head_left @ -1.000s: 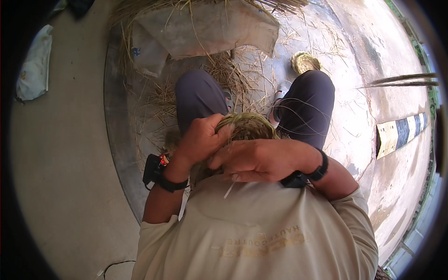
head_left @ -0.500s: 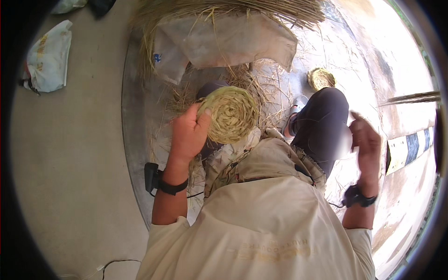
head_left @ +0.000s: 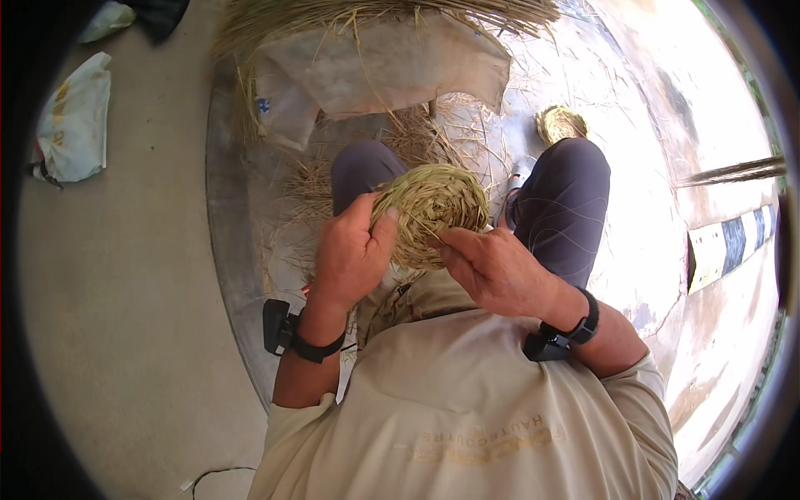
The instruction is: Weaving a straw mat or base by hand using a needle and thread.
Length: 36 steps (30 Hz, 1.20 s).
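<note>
A round woven straw basket (head_left: 442,200) with a coiled centre is held between my knees, its flat face turned up toward me. My left hand (head_left: 354,246) grips its left rim, thumb on top. My right hand (head_left: 492,267) is at the lower right of the weave, forefinger and thumb pinched on a thin straw strand (head_left: 423,223) lying across it. Fine loose strands trail from around that hand over my right knee (head_left: 567,204).
A bundle of long straw (head_left: 383,17) rests over a pale plastic sheet (head_left: 383,71) ahead, above scattered stalks (head_left: 421,129). A second woven basket (head_left: 560,123) sits beyond my right knee. A white bag (head_left: 75,125) lies left, a striped board (head_left: 729,246) right.
The basket has turned from rim view to flat face up. My right hand swung out to the right half a second ago and has come back in onto the weave.
</note>
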### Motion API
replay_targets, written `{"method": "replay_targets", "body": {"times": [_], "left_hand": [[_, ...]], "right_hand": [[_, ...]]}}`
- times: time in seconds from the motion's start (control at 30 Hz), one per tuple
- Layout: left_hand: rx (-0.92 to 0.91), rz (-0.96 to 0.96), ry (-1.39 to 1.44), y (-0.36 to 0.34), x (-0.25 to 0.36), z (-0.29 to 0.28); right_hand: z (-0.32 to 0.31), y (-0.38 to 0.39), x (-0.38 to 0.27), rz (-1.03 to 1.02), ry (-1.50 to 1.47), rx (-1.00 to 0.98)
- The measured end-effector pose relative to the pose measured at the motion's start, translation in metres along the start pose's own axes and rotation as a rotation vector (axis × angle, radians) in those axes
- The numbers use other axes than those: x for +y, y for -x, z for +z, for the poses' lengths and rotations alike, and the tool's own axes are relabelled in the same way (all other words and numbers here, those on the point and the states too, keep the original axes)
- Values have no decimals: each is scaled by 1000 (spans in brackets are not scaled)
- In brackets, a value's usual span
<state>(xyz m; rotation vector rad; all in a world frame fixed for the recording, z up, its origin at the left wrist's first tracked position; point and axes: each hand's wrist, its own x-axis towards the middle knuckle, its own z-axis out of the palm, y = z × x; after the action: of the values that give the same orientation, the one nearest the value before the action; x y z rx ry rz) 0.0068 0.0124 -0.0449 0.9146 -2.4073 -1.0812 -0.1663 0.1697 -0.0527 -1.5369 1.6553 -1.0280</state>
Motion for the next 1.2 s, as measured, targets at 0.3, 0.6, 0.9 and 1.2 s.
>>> {"method": "replay_targets", "body": {"times": [0.3,0.6,0.9,1.2], "left_hand": [[115,134,-90,2,2,19],[107,219,-138,2,10,22],[71,236,-226,1,1,18],[-141,502,-360,8,8,20]], "right_hand": [[3,-3,-3,54,6,34],[11,-25,5,115,-330,75],[0,-14,9,62,-213,3],[-40,-30,-5,-54,296,223]]}}
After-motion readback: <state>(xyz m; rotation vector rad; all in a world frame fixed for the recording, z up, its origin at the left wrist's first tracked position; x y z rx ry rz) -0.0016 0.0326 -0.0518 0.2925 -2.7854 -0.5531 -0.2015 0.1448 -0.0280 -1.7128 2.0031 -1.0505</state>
